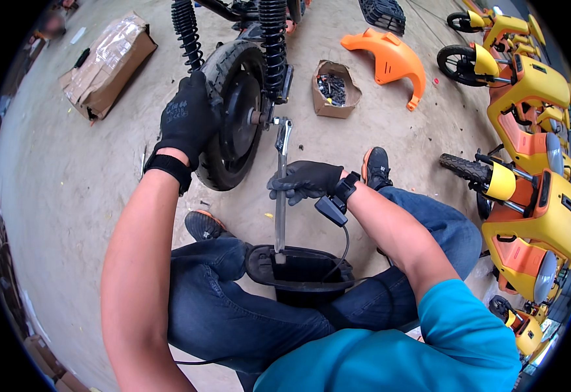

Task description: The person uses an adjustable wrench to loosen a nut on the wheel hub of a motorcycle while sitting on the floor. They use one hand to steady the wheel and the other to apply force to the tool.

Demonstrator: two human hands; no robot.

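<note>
A black wheel (238, 124) with a thick tyre stands upright in front of me, beneath two black coil-spring shock absorbers (273, 49). Gloved in black, my left hand (189, 121) grips the tyre's left side, its fingertips near the foot of the left spring; the fingers are partly hidden. My right hand (306, 181), also in a dark glove, is closed around the long handle of a ratchet wrench (281, 222). The wrench's head is up at the axle on the wheel's right side, and its handle points down toward me. Whether the socket sits fully on the axle nut I cannot tell.
A black plastic bin (298, 287) stands between my legs. Beyond are an opened box of small hardware (335, 108), an orange fender (390, 59) and a black basket (383, 14). A taped carton (110, 65) lies left. Yellow scooters (533, 202) line the right side.
</note>
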